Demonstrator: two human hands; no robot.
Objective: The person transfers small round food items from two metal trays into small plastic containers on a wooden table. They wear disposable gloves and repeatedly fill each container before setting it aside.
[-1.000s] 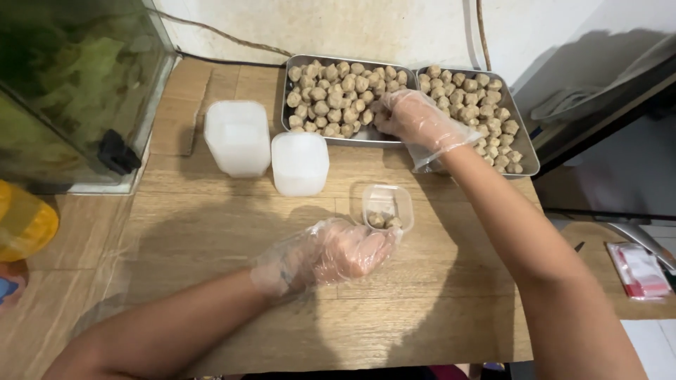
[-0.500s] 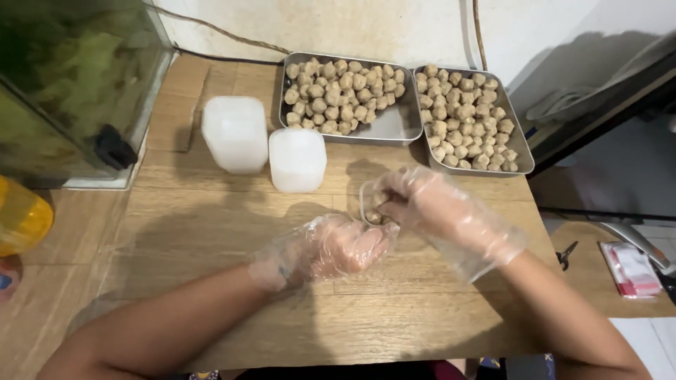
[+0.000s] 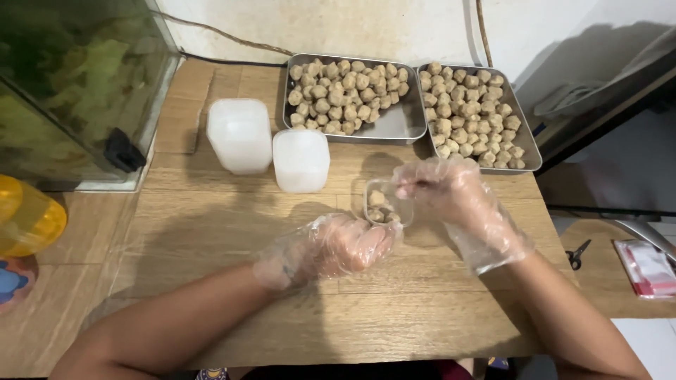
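Gloved left hand [image 3: 331,248] cups the small clear tub [image 3: 384,204] from 7 o'clock. Right hand [image 3: 445,188], fingers pinched closed, hovers at its 3 o'clock rim above the table [image 3: 211,232]

Showing matt wood-grain on the bench [image 3: 232,232], dull brushed metal on both trays [image 3: 405,127], frosted white plastic on the tubs [image 3: 241,135], thin crinkly clear plastic gloves over each hand [image 3: 331,248], rough-skinned brown balls [image 3: 345,91].

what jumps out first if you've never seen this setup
Two metal trays heaped with small brown balls sit at the table's far edge. In the middle, both hands in thin plastic gloves meet at a small clear tub: the left hand steadies it and the right hand is at its rim.
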